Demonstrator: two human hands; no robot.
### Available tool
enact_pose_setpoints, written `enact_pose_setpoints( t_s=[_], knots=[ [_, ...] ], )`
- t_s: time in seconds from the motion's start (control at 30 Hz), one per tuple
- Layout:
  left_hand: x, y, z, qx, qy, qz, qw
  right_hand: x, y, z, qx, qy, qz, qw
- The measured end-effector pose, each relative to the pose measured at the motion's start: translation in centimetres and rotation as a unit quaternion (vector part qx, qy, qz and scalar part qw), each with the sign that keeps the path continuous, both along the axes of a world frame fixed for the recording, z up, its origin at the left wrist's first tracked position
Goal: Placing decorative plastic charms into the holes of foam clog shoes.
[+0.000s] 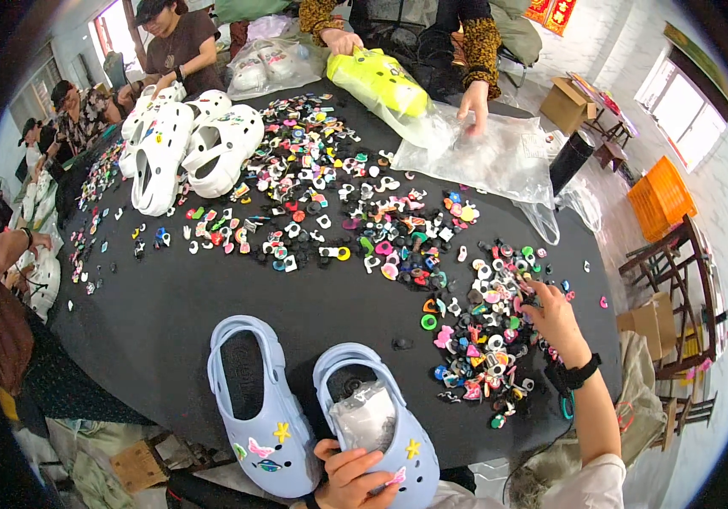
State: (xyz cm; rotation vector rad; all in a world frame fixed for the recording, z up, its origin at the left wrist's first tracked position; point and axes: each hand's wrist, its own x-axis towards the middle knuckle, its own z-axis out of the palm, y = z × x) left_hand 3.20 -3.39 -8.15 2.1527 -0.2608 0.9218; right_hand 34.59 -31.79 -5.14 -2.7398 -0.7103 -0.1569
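Two pale blue clogs stand side by side at the near edge of a black table (169,314). My left hand (351,475) grips the toe of the right clog (377,416), which has a clear plastic bag stuffed inside and a yellow star charm on top. The left clog (258,399) carries a yellow star, a pink butterfly and a planet charm. My right hand (551,314), with a black wristband, reaches into a heap of small colourful shoe charms (483,331) and pinches among them; whether it holds one is unclear.
More charms (330,195) cover the table's middle. Several white clogs (186,148) lie at the far left. Across the table another person's hands hold a yellow-green clog (381,81) over clear plastic bags (483,153). Other people sit at the left. An orange crate (659,199) and wooden chairs stand to the right.
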Motion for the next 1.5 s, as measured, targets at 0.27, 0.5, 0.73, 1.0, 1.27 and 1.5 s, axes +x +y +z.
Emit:
enact_pose_setpoints(
  t_s=[0.27, 0.5, 0.73, 1.0, 1.27, 1.5],
  knots=[
    [-0.4, 0.0, -0.6, 0.004, 0.010, 0.015, 1.000, -1.1, 4.0, 1.6, 0.121, 0.138, 0.213, 0.960],
    [-1.6, 0.1, -0.3, 0.033, 0.050, 0.039, 0.997, -1.3, 2.8, 4.9, 0.000, 0.207, 0.263, 0.942],
    [0.2, -0.6, -0.2, -0.039, -0.009, 0.011, 0.999, -4.1, 2.1, 6.7, -0.017, 0.139, 0.184, 0.973],
    [-2.7, -1.5, 0.6, -0.090, 0.032, 0.066, 0.993, -8.2, 6.2, 8.1, -0.013, 0.084, 0.267, 0.960],
    [-4.1, -2.8, -0.6, -0.159, 0.058, 0.064, 0.984, -9.7, 6.2, 12.4, -0.069, 0.113, 0.231, 0.964],
    [-3.6, -2.4, -0.6, -0.153, 0.075, 0.075, 0.982, -2.7, 12.5, 10.0, -0.024, 0.085, 0.231, 0.969]
  ],
)
